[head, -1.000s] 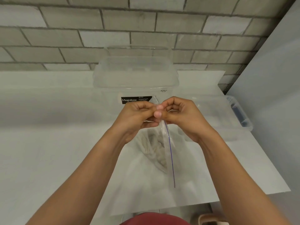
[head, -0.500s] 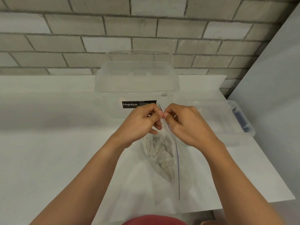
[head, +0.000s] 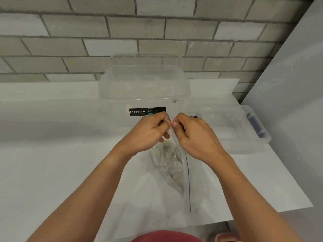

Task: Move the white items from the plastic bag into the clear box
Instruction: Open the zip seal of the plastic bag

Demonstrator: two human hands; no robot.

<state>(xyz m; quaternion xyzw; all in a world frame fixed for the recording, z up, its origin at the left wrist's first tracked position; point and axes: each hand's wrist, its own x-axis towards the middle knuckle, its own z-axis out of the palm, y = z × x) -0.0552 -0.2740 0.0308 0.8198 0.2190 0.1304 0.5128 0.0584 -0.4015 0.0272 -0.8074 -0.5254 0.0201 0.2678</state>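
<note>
A clear zip plastic bag with a blue seal line hangs over the white table in front of me. Through its film I see a bunch of white items. My left hand pinches one side of the bag's top edge, and my right hand pinches the other side, thumbs almost touching. Just behind my hands stands the clear box with a black Megabox label, its top open.
A clear lid with a dark blue clip lies on the table to the right of the box. A brick wall runs behind. A grey panel stands at the right. The table's front edge is close to my body.
My hands have dropped slightly and their fingertips have parted a little at the bag's top edge. The bag hangs lower in view.
</note>
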